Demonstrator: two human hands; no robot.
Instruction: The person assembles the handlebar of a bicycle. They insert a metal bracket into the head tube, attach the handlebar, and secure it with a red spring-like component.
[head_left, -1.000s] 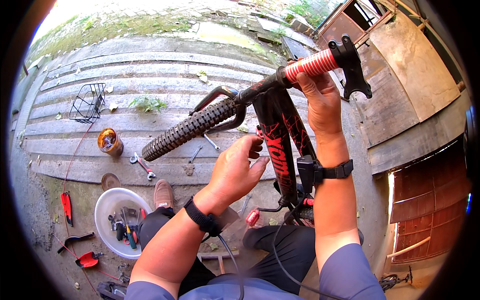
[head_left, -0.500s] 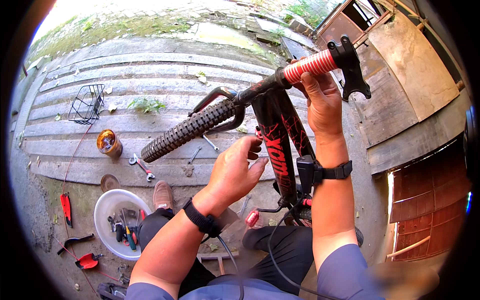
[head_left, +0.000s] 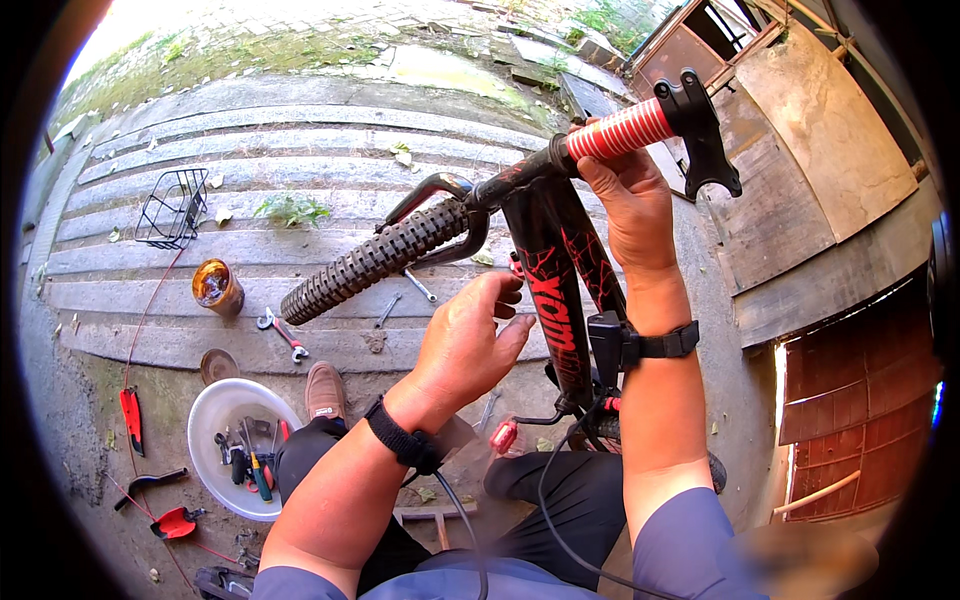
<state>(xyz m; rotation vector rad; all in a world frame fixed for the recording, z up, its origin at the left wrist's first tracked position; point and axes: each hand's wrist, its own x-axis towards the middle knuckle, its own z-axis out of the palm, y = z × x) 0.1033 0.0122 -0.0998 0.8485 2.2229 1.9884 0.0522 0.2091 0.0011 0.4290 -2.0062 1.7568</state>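
Column of red-and-white stripes (head_left: 625,130): slants up from the black bicycle frame with red crackle lines (head_left: 543,245), set between both hands, likely so either can reach
Right hand (head_left: 638,215): grasping the column's lower end, seemingly to steady the frame
Left hand (head_left: 462,338): loosely curled beside the frame, nothing seen in it
Round white plastic tub (head_left: 206,455): gathers hand tools (head_left: 261,482), presumably for easy picking

Outdr. yard (head_left: 85,410), repair-type: beyond L hand (head_left: 465,335), stone slabs (head_left: 300,250); left of it, tub (head_left: 203,455) w/ tools (head_left: 262,480); wood boards (head_left: 810,110) right of R hand (head_left: 634,205).
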